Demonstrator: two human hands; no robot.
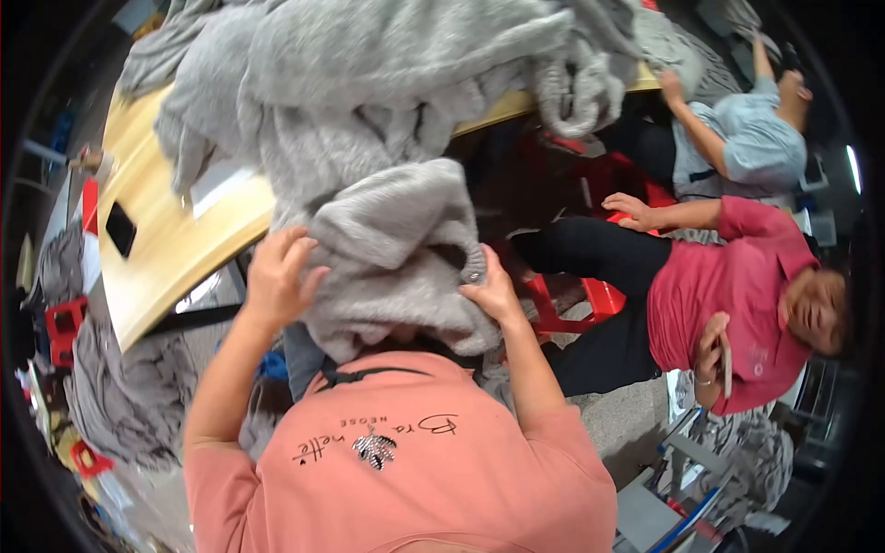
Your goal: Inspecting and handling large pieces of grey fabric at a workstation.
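Note:
A grey fleece garment lies bunched over my lap, its upper part meeting the pile of the same grey fabric on the table. At its right edge, my right hand is closed on the narrow edge band, thumb on top and fingers behind. A small shiny round spot, perhaps a snap, shows on that band beside the thumb. My left hand is at the garment's left side, with fingers bent but apart and the thumb spread. It grips no fabric that I can see.
A light wooden table bears the large grey fabric pile and a black phone. Close on my right sits a person in a red shirt, beyond them one in light blue. More grey fabric lies at the lower left.

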